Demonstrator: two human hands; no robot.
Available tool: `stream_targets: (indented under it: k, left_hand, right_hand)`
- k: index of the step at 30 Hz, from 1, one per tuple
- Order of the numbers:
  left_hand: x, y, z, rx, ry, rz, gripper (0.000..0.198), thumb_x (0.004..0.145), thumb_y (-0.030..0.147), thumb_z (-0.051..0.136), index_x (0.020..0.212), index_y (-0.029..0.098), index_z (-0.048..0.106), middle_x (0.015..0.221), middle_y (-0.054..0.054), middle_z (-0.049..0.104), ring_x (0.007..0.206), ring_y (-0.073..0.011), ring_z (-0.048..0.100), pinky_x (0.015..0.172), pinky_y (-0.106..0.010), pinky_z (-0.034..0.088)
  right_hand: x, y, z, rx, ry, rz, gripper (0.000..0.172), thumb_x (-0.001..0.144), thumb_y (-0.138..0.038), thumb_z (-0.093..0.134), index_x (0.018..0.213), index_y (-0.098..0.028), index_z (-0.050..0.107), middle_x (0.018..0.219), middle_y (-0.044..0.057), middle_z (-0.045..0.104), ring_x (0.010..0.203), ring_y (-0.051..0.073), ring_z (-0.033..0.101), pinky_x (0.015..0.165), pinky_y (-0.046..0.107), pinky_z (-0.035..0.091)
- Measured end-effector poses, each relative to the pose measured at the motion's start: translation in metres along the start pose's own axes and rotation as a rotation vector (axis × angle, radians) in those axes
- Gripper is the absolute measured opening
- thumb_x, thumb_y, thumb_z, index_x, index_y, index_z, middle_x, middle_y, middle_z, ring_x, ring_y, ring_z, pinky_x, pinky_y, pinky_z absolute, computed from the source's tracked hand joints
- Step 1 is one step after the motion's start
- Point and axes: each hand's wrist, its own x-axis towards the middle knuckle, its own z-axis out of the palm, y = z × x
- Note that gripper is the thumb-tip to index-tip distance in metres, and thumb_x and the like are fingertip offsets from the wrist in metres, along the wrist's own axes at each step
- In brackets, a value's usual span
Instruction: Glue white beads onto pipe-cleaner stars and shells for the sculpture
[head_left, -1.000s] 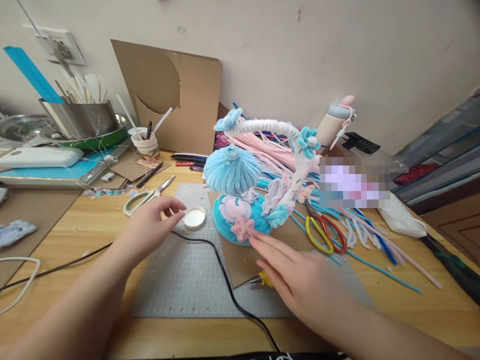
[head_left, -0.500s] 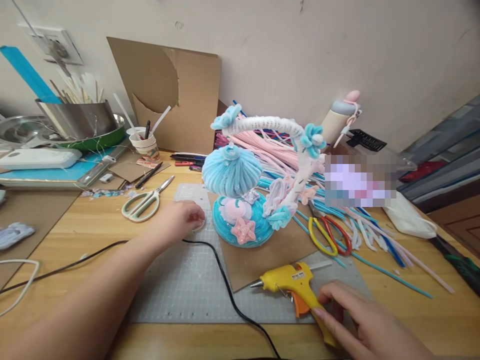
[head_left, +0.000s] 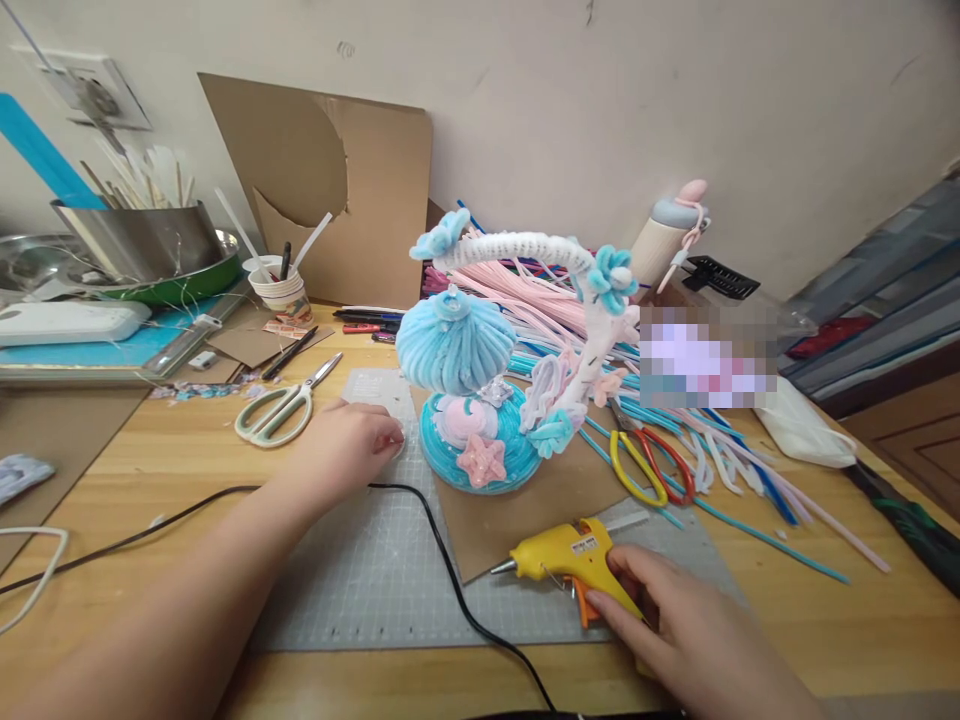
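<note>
My right hand is wrapped around the handle of a yellow hot glue gun, its thumb by the orange trigger. The gun lies over the grey cutting mat, nozzle pointing left. My left hand has its fingers curled together at the mat's left side; what they hold is hidden. Just right of it stands a pipe-cleaner lamp: a blue shell shade hangs from a white arched stem over a round blue base with a pink starfish.
Left of my left hand lie white-handled scissors. A black cord crosses the mat. Red-and-yellow-handled scissors and many pipe cleaners spread behind and right of the lamp. A paper cup and cardboard stand at the back.
My right hand has moved up and left along the glue gun, from loose fingers at the handle's end to a grip near the trigger. My left hand stays closed beside the lamp.
</note>
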Motion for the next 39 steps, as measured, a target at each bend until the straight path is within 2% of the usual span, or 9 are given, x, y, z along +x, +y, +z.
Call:
stream_targets:
  k: [6,13,15,18,24,26,32,36,39]
  left_hand:
    - [-0.002,0.000,0.003,0.028,0.022,-0.006,0.025,0.085,0.028,0.048,0.073,0.022,0.069,0.079,-0.004,0.073,0.074,-0.0216,0.063,0.073,-0.035,0.035]
    - [-0.003,-0.007,0.005,-0.024,0.023,0.010,0.019,0.082,0.026,0.054,0.075,0.024,0.071,0.081,-0.001,0.074,0.076,-0.0209,0.065,0.073,-0.033,0.037]
    - [-0.002,-0.006,0.006,-0.038,0.033,0.004,0.019,0.082,0.027,0.054,0.073,0.024,0.071,0.079,-0.001,0.074,0.074,-0.0211,0.064,0.072,-0.033,0.037]
    - [-0.002,-0.007,0.006,-0.075,0.052,-0.015,0.020,0.082,0.028,0.054,0.072,0.023,0.070,0.077,-0.002,0.073,0.075,-0.0219,0.064,0.075,-0.035,0.036]
    - [-0.015,0.003,-0.012,-0.259,0.103,-0.094,0.017,0.084,0.031,0.056,0.079,0.021,0.070,0.087,-0.004,0.074,0.083,-0.0217,0.064,0.078,-0.034,0.042]
    - [-0.028,0.018,-0.019,-0.402,0.098,-0.119,0.018,0.084,0.036,0.058,0.080,0.022,0.069,0.086,-0.002,0.072,0.081,-0.0186,0.063,0.074,-0.030,0.044]
    - [-0.065,0.083,-0.003,-1.511,0.058,-0.387,0.017,0.070,0.038,0.077,0.072,0.023,0.070,0.071,0.002,0.062,0.068,-0.0122,0.052,0.065,-0.023,0.039]
    - [-0.070,0.106,0.016,-1.861,0.052,-0.431,0.019,0.066,0.037,0.080,0.068,0.022,0.070,0.071,0.003,0.055,0.067,-0.0103,0.045,0.062,-0.021,0.035]
    - [-0.067,0.109,0.023,-1.984,0.037,-0.445,0.017,0.066,0.034,0.081,0.070,0.022,0.069,0.070,0.003,0.051,0.064,-0.0098,0.040,0.059,-0.021,0.033]
  right_hand:
    - [-0.004,-0.001,0.001,0.207,0.077,-0.067,0.020,0.088,-0.040,0.050,0.082,-0.023,0.057,0.070,0.001,0.061,0.064,0.020,0.059,0.060,0.030,0.045]
    - [-0.008,-0.013,-0.005,0.981,0.058,0.125,0.036,0.071,-0.050,0.071,0.090,-0.021,0.063,0.080,0.003,0.066,0.053,0.014,0.054,0.046,0.026,0.046]
    - [-0.011,-0.012,-0.009,1.023,0.103,0.155,0.037,0.066,-0.053,0.075,0.077,-0.020,0.065,0.069,0.001,0.064,0.053,0.014,0.052,0.048,0.025,0.044]
    - [-0.016,-0.006,-0.013,1.009,0.041,0.163,0.046,0.062,-0.063,0.074,0.059,-0.018,0.062,0.054,0.000,0.057,0.052,0.014,0.050,0.052,0.026,0.042]
    - [-0.018,0.000,-0.009,1.081,-0.049,0.039,0.045,0.068,-0.061,0.072,0.063,-0.016,0.066,0.056,0.002,0.058,0.053,0.014,0.051,0.052,0.027,0.041]
    - [-0.019,-0.005,-0.009,1.124,-0.076,0.032,0.041,0.067,-0.057,0.074,0.070,-0.016,0.070,0.060,0.003,0.063,0.057,0.015,0.055,0.056,0.028,0.044]
    - [-0.020,-0.032,-0.014,1.321,-0.163,0.085,0.034,0.057,-0.051,0.085,0.073,-0.022,0.077,0.074,0.005,0.073,0.062,0.015,0.062,0.060,0.026,0.050]
    - [-0.019,-0.047,-0.009,1.374,-0.179,0.103,0.038,0.052,-0.057,0.084,0.071,-0.024,0.077,0.074,0.004,0.074,0.060,0.012,0.060,0.058,0.023,0.051]
    - [-0.017,-0.052,0.000,1.231,-0.047,0.045,0.033,0.059,-0.056,0.081,0.072,-0.027,0.074,0.069,0.001,0.070,0.061,0.016,0.059,0.068,0.030,0.055]
